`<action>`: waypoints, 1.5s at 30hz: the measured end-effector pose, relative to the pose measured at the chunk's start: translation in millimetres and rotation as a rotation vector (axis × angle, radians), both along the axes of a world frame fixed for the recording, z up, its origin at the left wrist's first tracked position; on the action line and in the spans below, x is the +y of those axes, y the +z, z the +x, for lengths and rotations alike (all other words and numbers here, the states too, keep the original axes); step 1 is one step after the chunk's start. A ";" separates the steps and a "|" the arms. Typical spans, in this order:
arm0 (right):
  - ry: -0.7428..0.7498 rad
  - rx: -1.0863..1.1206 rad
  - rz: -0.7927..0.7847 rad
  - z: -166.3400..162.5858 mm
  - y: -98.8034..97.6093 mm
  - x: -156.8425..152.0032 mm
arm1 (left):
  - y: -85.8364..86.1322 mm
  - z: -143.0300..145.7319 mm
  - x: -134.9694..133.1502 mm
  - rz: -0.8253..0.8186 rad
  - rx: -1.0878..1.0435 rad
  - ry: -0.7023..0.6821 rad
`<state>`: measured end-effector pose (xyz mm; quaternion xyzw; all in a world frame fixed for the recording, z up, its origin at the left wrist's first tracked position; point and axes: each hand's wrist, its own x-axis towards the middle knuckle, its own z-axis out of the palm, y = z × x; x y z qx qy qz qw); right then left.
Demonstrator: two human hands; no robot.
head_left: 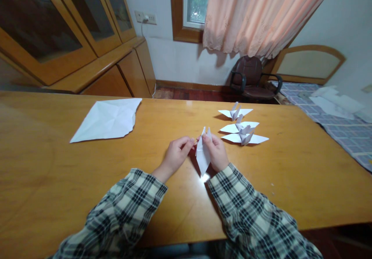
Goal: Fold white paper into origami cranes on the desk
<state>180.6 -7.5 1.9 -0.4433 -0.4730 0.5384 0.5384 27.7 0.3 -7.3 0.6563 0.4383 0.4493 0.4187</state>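
Observation:
Above the middle of the table, my right hand (216, 150) grips a folded white paper (203, 156), thumb on its face. The paper is a narrow kite shape, with two thin points upward and one long tip toward me. My left hand (178, 150) is closed in a pinch at the paper's left edge; whether a bit of paper is between its fingertips I cannot tell. Just beyond my right hand stand three white paper cranes with spread wings: a far one (235, 113), a middle one (228, 128) and a near one (255, 139), the nearer two close together.
A creased white sheet (107, 117) lies at the left on the wooden table (87, 166). Small white specks (272, 184) are at the right. Beyond the table are a glass-door cabinet (128, 67), a brown armchair (251, 75) and a bed with a checked cover (334, 123).

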 end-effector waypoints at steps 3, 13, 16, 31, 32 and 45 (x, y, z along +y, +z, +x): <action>0.056 -0.055 0.008 0.5 0.4 -0.6 | 3.9 0.5 1.7 -0.035 -0.179 0.050; 0.250 -0.180 0.032 0.0 7.4 -2.2 | 12.0 1.7 0.1 -0.075 -0.276 -0.018; 0.253 -0.189 0.047 0.2 8.3 -2.2 | 10.8 1.5 0.4 -0.067 -0.264 -0.008; 0.196 -0.225 0.070 2.8 7.3 -0.1 | 6.7 -4.7 3.4 0.311 -0.001 0.094; 0.194 -0.225 0.072 3.0 6.9 -0.2 | 7.0 -5.4 3.3 0.353 0.030 0.108; 0.101 -0.243 0.155 3.4 3.4 1.8 | 8.2 -9.1 3.8 0.565 0.227 0.197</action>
